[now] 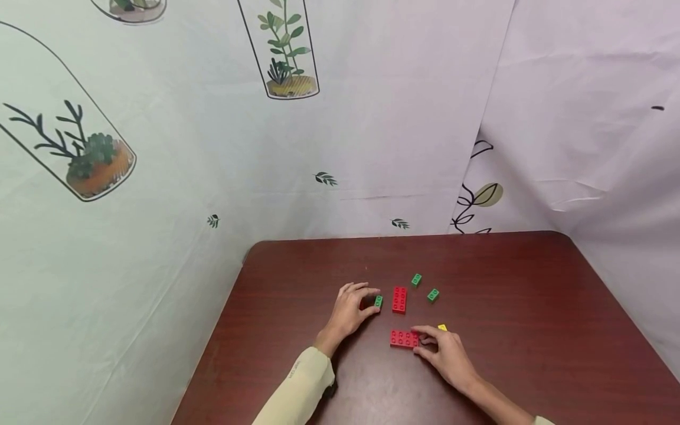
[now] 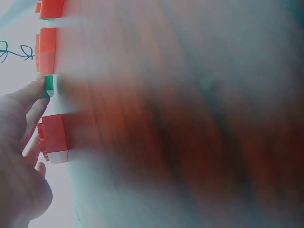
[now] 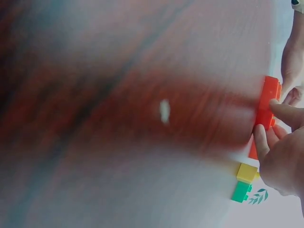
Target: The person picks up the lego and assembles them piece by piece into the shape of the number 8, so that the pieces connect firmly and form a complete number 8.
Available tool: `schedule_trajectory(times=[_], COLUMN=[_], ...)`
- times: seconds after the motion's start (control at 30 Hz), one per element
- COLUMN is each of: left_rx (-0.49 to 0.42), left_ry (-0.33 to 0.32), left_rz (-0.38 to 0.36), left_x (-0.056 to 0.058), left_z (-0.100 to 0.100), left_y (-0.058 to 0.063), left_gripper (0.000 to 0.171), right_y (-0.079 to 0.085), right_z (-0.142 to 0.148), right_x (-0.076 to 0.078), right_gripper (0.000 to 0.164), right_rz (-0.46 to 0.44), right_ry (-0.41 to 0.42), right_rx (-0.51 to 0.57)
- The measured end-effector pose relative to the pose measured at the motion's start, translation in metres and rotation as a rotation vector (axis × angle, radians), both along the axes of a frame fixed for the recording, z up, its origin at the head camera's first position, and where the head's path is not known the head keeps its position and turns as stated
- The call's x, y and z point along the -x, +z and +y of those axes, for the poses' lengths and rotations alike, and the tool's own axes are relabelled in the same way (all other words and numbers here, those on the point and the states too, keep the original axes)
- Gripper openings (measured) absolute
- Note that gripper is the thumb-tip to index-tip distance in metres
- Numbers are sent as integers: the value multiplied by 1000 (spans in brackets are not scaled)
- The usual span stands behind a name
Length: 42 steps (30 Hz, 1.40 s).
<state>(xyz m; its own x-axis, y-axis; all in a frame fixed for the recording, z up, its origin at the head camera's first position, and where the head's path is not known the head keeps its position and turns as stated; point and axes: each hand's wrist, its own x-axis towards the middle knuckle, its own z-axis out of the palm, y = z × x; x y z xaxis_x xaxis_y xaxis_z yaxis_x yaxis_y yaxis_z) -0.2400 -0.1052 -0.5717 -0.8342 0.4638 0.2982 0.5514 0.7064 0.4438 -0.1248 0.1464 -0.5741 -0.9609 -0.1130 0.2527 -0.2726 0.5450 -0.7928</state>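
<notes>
My left hand point(image 1: 347, 310) pinches a small green toy building brick point(image 1: 378, 301) between thumb and fingers, low at the table. Another red brick point(image 2: 54, 137) stands beside that hand in the left wrist view; in the head view the hand hides most of it. Nearer the front, my right hand point(image 1: 448, 357) grips the right end of a long red brick point(image 1: 404, 339), which lies crosswise on the table with studs up. Just behind the right hand a yellow brick point(image 1: 443, 327) peeks out, partly covered. Between the hands and farther back lies a second long red brick point(image 1: 399, 300), pointing away.
Two small green bricks, one farther back point(image 1: 417, 280) and one to its right point(image 1: 433, 295), lie beyond the red brick. The dark reddish wooden table point(image 1: 504, 283) ends at a pale cloth backdrop point(image 1: 372, 147) with printed plants.
</notes>
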Motion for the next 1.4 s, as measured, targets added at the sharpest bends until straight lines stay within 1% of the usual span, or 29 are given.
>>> schedule_trajectory(times=[0.23, 0.37, 0.47, 0.63, 0.8, 0.93, 1.17, 1.4], left_rx=[18, 25, 8, -58, -119, -138, -147, -156], left_ry=[-24, -58, -96, -139, -190, -207, -204, -210], left_rz=[49, 74, 51, -44, -103, -124, -155, -146], left_x=[-4, -8, -14, -24, -34, -41, -53, -58], left_z=[-1, -1, -1, 1, 2, 3, 5, 7], left_y=[5, 10, 15, 20, 23, 25, 19, 13], left_gripper=[42, 41, 41, 41, 39, 38, 37, 37], right_y=[2, 3, 4, 4, 4, 3, 1, 1], right_z=[1, 2, 2, 2, 1, 1, 0, 1], right_x=[2, 3, 4, 5, 6, 7, 7, 7], right_gripper=[42, 42, 42, 42, 42, 42, 39, 37], right_rz=[-50, -76, -83, -99, -121, -120, -112, -85], right_ry=[2, 10, 18, 30, 23, 26, 23, 28], right_rx=[48, 69, 80, 106, 114, 119, 122, 146])
